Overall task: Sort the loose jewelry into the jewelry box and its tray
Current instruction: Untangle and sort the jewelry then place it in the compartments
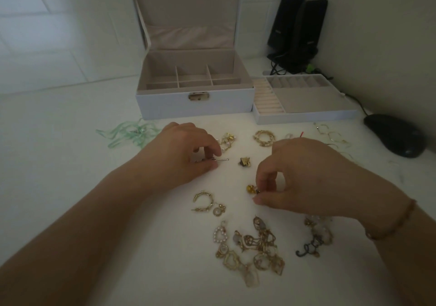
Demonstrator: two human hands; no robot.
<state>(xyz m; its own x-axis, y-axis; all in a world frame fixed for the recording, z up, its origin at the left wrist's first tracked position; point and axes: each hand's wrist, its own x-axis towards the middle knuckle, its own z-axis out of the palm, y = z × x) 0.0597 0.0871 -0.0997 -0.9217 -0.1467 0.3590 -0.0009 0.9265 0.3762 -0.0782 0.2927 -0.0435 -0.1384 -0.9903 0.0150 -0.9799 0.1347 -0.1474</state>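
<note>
Far left we see a green ribbon (128, 132) in a loose heap, soft and floppy; we'd lift it by the bunch in the middle. Next, our left hand (184, 149) has its fingers curled down on a thin silver pin (212, 161), pinching it flat vs. the white table (70, 164). It looks light, stiff and sharp at the tip, so we'd hold the middle. Below sits a gold hoop earring (203, 201), hard and light. A small gold stud (244, 161) lies btwn our hands. Our right hand (297, 175) pinches a tiny gold earring (252, 189) w/ thumb and finger tips, low by the table. It's slippery and easy to drop. The tangled gold pile (257, 249) near us may snag; pull slow. The jewelry box (195, 107) is open at the back, its tray (304, 115) just beside it on the right; both look bare so far.
</note>
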